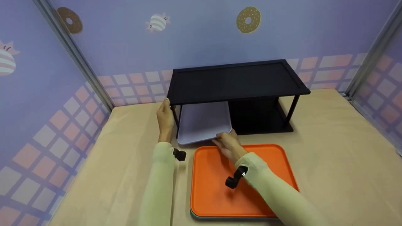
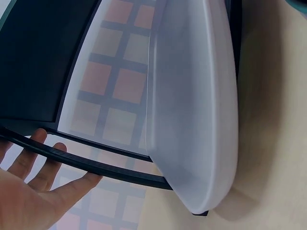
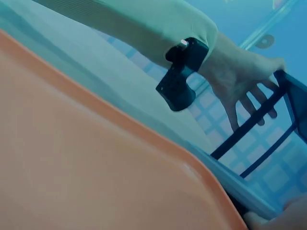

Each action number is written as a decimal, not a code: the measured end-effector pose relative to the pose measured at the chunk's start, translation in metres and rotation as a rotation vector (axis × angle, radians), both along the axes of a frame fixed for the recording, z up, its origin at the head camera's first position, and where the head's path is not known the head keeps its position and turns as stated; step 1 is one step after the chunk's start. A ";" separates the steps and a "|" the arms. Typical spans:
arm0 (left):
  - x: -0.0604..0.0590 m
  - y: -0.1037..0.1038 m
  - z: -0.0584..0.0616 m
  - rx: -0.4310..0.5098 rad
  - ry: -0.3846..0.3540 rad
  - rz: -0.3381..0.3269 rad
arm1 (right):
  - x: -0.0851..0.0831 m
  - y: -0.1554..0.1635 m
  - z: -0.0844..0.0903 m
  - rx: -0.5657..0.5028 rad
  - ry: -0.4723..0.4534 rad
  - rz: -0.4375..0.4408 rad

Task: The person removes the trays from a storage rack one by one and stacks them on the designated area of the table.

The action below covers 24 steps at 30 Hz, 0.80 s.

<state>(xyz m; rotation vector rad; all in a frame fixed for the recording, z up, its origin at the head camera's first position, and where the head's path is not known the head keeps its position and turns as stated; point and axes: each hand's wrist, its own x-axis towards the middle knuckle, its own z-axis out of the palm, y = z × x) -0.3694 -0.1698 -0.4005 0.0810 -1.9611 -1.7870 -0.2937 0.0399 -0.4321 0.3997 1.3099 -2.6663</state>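
A black two-tier rack (image 1: 235,78) stands at the back of the table. A pale lavender tray (image 1: 202,124) lies partly inside its lower left bay, with its front edge sticking out. My right hand (image 1: 226,142) pinches that front edge near the right corner. My left hand (image 1: 165,114) rests with straight fingers against the rack's front left post. In the left wrist view, the fingers (image 2: 29,191) lie along the black frame bar (image 2: 96,167) beside the lavender tray (image 2: 196,96). The right wrist view shows the left hand (image 3: 240,81) spread on the post (image 3: 249,127).
An orange tray (image 1: 213,188) lies just in front of the rack, under my right forearm, on top of a teal-edged tray. It fills the near part of the right wrist view (image 3: 72,158). Patterned walls enclose the beige table (image 1: 339,150) on three sides.
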 end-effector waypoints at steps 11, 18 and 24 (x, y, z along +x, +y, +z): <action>-0.003 0.001 0.002 -0.022 0.034 0.003 | -0.002 0.002 0.019 -0.110 0.048 -0.032; 0.000 -0.004 -0.001 -0.037 -0.009 -0.020 | -0.002 -0.008 0.020 -0.164 0.055 -0.114; 0.001 0.000 -0.001 -0.024 -0.017 -0.062 | -0.003 -0.013 0.019 -0.256 0.095 -0.128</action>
